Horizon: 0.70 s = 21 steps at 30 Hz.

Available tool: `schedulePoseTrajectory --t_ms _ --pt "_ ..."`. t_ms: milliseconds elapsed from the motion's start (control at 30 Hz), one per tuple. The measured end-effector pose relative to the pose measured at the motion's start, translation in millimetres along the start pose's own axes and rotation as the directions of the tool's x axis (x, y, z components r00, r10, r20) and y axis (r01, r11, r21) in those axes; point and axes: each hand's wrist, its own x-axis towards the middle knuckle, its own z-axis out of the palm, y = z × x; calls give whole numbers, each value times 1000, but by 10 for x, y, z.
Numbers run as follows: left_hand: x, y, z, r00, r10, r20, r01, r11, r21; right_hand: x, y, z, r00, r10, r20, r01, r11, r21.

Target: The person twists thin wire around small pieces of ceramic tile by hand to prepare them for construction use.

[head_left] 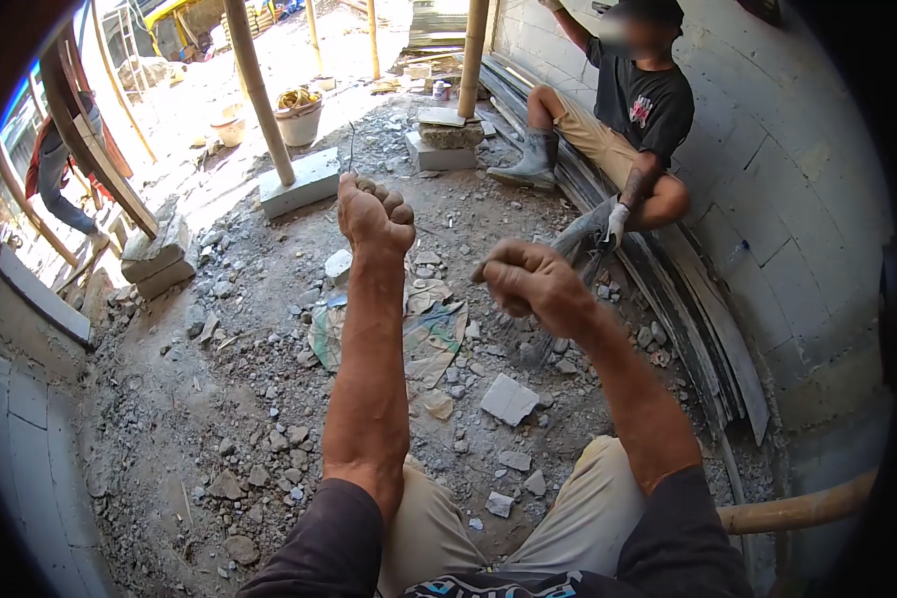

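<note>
My left hand [374, 214] is raised in front of me, its fingers curled round a thin dark wire [351, 148] that sticks up above the thumb. To its right and a little lower is my right hand [538, 284], with fingers bent together; whatever it may hold is too small or hidden to make out. The two hands are apart. Below them a crumpled, torn sack [434, 334] lies on the rubble, and a pale broken slab piece [509, 399] is nearer my knees.
A seated person [643, 110] in boots and a glove leans by the block wall [767, 199] at right, beside long metal strips [683, 319]. Poles stand on concrete blocks [304, 182]. A bucket [299, 122] is behind. Another person [58, 174] is far left. Bamboo [797, 513] lies lower right.
</note>
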Motion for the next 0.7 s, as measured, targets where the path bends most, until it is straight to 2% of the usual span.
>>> schedulePoseTrajectory --t_ms 67,100,167,200,267,300,367,400,500,533,600,633,667,700 --pt "-16 -24 3 1000 -22 13 22 1000 3 5 74 163 977 77 197 -1 933 -360" --pt "-51 -51 31 1000 -7 20 6 1000 23 71 137 166 971 182 155 -57 806 -589" --pt "-113 -67 73 1000 -8 28 6 999 51 213 407 -69 976 132 -173 -215 709 -672" --pt "-138 -69 94 999 -6 32 4 998 65 257 479 -187 940 88 -329 -302 660 -688" --pt "-158 -53 120 1000 2 -1 -2 997 79 288 446 -403 883 13 -469 -211 903 -373" --pt "-151 -24 112 1000 13 3 -13 998 69 327 423 -452 844 0 -537 -129 971 -202" --pt "-108 36 50 999 40 -1 -39 997 66 201 118 -266 940 -66 -336 92 994 63" --pt "-85 61 12 999 32 0 -32 998 58 106 -32 -149 962 -122 -246 177 961 214" --pt "-61 75 -14 1000 18 -9 -17 999 46 -49 -109 339 983 -102 156 136 965 -224" --pt "-80 69 13 1000 20 3 -20 998 57 6 -36 396 955 51 293 86 895 -437" --pt "-130 72 68 999 26 28 -29 996 81 151 244 331 977 160 143 10 633 -774" --pt "-167 78 92 999 38 22 -40 996 85 272 436 183 986 154 -65 -149 631 -761" --pt "-180 76 89 999 37 22 -38 996 86 365 543 2 952 147 -269 -300 629 -717" --pt "-182 80 85 999 37 24 -39 996 84 393 516 -126 930 86 -357 -293 760 -580"
